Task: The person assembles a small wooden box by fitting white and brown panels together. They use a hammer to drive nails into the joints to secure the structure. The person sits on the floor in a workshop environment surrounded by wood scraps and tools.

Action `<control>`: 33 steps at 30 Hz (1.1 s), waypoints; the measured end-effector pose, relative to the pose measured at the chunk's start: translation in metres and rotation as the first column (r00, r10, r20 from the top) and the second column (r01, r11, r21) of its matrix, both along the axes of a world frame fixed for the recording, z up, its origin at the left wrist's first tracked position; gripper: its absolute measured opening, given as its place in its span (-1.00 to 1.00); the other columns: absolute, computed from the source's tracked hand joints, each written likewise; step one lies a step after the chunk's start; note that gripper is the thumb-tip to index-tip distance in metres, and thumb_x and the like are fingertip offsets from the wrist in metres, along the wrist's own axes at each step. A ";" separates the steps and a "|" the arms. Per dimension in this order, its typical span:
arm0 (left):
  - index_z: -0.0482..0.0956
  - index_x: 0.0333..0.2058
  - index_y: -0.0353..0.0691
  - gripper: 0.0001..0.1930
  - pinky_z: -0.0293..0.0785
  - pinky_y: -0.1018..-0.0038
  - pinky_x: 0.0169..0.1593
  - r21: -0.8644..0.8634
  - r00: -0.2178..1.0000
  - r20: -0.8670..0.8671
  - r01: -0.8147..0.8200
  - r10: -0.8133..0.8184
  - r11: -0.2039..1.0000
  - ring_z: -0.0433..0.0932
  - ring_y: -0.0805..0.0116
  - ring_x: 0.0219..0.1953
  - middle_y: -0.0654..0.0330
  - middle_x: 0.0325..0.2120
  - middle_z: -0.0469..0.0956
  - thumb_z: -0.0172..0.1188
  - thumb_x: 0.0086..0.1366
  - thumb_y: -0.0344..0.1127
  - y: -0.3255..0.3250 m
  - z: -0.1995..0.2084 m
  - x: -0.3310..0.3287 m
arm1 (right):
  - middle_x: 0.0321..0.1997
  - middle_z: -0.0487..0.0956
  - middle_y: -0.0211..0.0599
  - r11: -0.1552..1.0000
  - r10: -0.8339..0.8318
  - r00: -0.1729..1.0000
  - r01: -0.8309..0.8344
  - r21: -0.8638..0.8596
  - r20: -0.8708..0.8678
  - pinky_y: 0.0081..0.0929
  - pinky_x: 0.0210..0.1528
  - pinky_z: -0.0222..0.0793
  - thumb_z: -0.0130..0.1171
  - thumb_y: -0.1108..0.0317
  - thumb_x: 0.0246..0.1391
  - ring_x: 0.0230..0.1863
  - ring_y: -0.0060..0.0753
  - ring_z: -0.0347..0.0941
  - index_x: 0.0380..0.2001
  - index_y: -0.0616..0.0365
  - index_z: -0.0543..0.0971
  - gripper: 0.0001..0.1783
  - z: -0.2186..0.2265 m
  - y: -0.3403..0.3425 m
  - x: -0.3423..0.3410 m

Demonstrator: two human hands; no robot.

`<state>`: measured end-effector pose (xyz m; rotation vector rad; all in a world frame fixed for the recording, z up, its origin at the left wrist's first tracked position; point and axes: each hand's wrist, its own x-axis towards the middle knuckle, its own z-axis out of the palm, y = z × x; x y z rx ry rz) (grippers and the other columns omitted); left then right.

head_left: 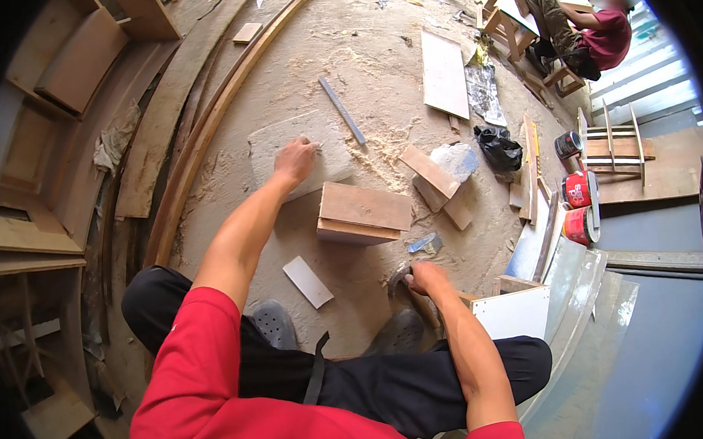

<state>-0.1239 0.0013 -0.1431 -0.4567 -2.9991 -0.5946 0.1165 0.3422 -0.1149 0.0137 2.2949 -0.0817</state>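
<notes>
My left hand (pixel 297 159) reaches forward over a pale, dusty flat slab (pixel 265 156) on the floor. Its fingers are pinched together, and whatever is between them is too small to make out. Near my right foot, my right hand (pixel 429 278) is closed around a hammer (pixel 399 280), gripping close to the dark curved head, with the wooden handle running down beneath my wrist. Between my arms stands a small wooden box (pixel 360 207) with a brown top panel. A white rectangular board piece (pixel 308 282) lies in front of my left shoe.
A grey metal bar (pixel 342 110) lies beyond the slab. Wood blocks (pixel 431 171), a black plastic bag (pixel 499 148) and red cans (pixel 576 190) are to the right. Long planks (pixel 167 122) and wooden cabinets (pixel 81 59) line the left. Another person (pixel 604 39) sits at far right.
</notes>
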 end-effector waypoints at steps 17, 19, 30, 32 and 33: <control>0.55 -0.17 -0.25 -0.81 0.61 0.21 -0.13 -0.349 0.960 -0.015 0.256 -0.279 0.901 0.60 0.07 -0.08 0.03 -0.20 0.57 0.06 0.26 -0.42 0.001 -0.005 -0.026 | -0.04 0.63 -0.02 0.999 0.034 0.999 -0.034 -0.017 -0.035 0.01 0.01 0.48 0.14 0.06 0.17 0.04 0.14 0.53 -0.03 0.09 0.52 -0.58 0.003 -0.012 0.005; 0.53 -0.15 -0.27 -0.80 0.61 0.21 -0.12 -0.361 0.967 0.011 0.242 -0.255 0.901 0.60 0.07 -0.07 0.01 -0.19 0.57 0.06 0.26 -0.42 0.003 -0.006 -0.025 | -0.04 0.63 -0.02 0.999 0.039 0.999 -0.039 0.000 -0.025 0.01 0.02 0.48 0.14 0.05 0.17 0.03 0.14 0.53 0.00 0.08 0.51 -0.56 0.002 -0.009 0.011; 0.60 -0.26 -0.20 -0.83 0.65 0.19 -0.29 -0.242 0.988 -0.110 0.080 -0.109 0.967 0.70 0.04 -0.30 -0.02 -0.35 0.66 0.02 0.31 -0.39 0.000 -0.023 -0.015 | -0.01 0.61 -0.02 0.996 0.079 0.997 -0.079 0.030 -0.021 -0.01 0.05 0.47 0.15 0.05 0.16 0.06 0.09 0.52 0.02 0.09 0.52 -0.54 0.006 -0.018 0.023; 0.61 -0.28 -0.19 -0.84 0.65 0.21 -0.27 -0.262 0.988 -0.131 0.047 -0.084 0.964 0.70 0.08 -0.27 -0.01 -0.33 0.66 0.03 0.31 -0.38 0.003 -0.026 -0.013 | -0.02 0.61 -0.02 0.996 0.084 0.996 -0.084 0.035 -0.016 -0.01 0.07 0.46 0.16 0.05 0.16 0.07 0.09 0.52 0.03 0.09 0.52 -0.53 0.009 -0.021 0.022; 0.61 -0.29 -0.19 -0.84 0.65 0.22 -0.27 -0.271 0.987 -0.142 0.032 -0.072 0.962 0.70 0.10 -0.25 0.00 -0.32 0.66 0.04 0.30 -0.38 0.005 -0.026 -0.013 | -0.01 0.61 -0.01 0.997 0.074 0.997 -0.073 0.029 -0.031 -0.01 0.07 0.46 0.16 0.04 0.16 0.08 0.09 0.52 0.04 0.09 0.52 -0.53 0.011 -0.022 0.022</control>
